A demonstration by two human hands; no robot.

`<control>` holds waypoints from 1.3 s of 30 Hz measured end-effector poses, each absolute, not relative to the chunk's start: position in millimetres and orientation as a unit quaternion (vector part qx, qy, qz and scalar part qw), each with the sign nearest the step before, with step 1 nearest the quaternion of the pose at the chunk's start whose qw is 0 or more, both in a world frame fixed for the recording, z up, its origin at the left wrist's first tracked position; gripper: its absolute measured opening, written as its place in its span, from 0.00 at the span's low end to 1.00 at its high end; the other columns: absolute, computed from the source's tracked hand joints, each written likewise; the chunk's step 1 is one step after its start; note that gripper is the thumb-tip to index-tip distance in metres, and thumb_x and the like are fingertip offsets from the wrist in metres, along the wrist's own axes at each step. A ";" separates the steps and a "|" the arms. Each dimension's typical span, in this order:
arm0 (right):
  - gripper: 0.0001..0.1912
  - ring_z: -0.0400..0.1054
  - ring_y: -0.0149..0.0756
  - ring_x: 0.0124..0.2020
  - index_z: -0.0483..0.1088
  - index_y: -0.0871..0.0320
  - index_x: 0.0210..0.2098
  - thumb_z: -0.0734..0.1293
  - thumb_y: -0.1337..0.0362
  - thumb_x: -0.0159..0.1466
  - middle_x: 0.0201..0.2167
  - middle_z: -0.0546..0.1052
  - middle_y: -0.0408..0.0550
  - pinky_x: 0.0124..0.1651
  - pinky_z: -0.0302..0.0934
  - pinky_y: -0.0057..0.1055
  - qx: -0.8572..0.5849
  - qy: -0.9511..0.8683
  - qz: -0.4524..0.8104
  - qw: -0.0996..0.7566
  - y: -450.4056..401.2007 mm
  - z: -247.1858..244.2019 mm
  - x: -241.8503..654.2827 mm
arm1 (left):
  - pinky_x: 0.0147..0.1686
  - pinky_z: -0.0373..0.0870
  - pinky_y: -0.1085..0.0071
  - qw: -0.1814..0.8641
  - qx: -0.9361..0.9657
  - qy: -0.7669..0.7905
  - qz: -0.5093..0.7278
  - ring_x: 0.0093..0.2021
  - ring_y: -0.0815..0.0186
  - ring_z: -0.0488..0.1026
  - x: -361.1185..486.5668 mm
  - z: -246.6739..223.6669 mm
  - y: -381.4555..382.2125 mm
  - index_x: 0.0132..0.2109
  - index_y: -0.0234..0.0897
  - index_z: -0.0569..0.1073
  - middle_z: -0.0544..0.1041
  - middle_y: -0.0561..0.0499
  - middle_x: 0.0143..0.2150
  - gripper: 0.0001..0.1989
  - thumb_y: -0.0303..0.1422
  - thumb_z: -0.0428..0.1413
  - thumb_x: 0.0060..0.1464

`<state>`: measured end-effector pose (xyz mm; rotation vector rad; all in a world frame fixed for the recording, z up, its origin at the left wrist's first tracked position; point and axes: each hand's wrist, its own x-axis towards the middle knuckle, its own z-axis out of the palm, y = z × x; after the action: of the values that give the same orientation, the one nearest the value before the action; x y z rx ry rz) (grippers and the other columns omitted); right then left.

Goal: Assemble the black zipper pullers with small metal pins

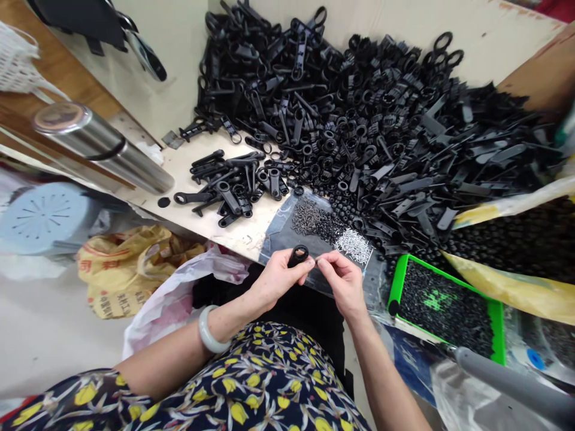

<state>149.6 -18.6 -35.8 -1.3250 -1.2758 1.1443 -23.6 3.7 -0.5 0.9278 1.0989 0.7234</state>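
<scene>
Between the thumb and fingers of my left hand (283, 272) is a black plastic ring-ended part (298, 256), its round end showing at the top of the grip. My right hand (342, 278) is pinched close beside it, thumb against forefinger, with the fingertips almost at the ring part. Whatever sits in that pinch is too small to name. Just beyond both hands, small piles lie on a dark mat (279, 230): brown-grey bits (306, 218), black bits (329, 226) and silver pins (354, 245).
A large heap of black plastic parts (359, 120) covers the back of the table. Similar handled pieces (233, 182) lie at left, near a steel flask (108, 149). At right are a green tray (498, 329) of tiny black pieces and a grey bar (498, 374).
</scene>
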 end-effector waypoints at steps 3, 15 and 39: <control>0.08 0.70 0.34 0.35 0.78 0.55 0.37 0.70 0.59 0.70 0.33 0.77 0.45 0.39 0.67 0.31 -0.549 -0.537 0.418 0.485 -21.3 -33.1 144.0 | 0.24 0.50 0.74 0.716 0.385 0.486 0.321 0.23 0.74 0.56 -22.6 -2.7 2.6 0.31 0.36 0.70 0.65 0.58 0.21 0.17 0.45 0.62 0.59; 0.13 0.77 0.36 0.36 0.78 0.50 0.51 0.70 0.70 0.68 0.39 0.82 0.48 0.40 0.73 0.35 -0.512 -0.731 0.141 0.428 -29.3 -25.1 149.5 | 0.20 0.43 0.74 0.774 0.243 0.466 0.353 0.20 0.77 0.52 -17.0 0.1 0.7 0.31 0.34 0.72 0.62 0.60 0.18 0.18 0.43 0.68 0.49; 0.07 0.73 0.33 0.32 0.75 0.53 0.44 0.69 0.69 0.67 0.36 0.80 0.47 0.35 0.72 0.33 -0.530 -0.726 0.151 0.410 -27.5 -27.9 156.0 | 0.25 0.52 0.74 0.819 0.218 0.425 0.317 0.24 0.74 0.61 -22.5 2.0 -7.7 0.40 0.34 0.76 0.71 0.55 0.26 0.17 0.40 0.69 0.50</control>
<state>156.0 -27.5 -27.9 -1.3357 -1.8292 0.3809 -22.5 -7.7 2.0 0.4646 0.9053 0.6747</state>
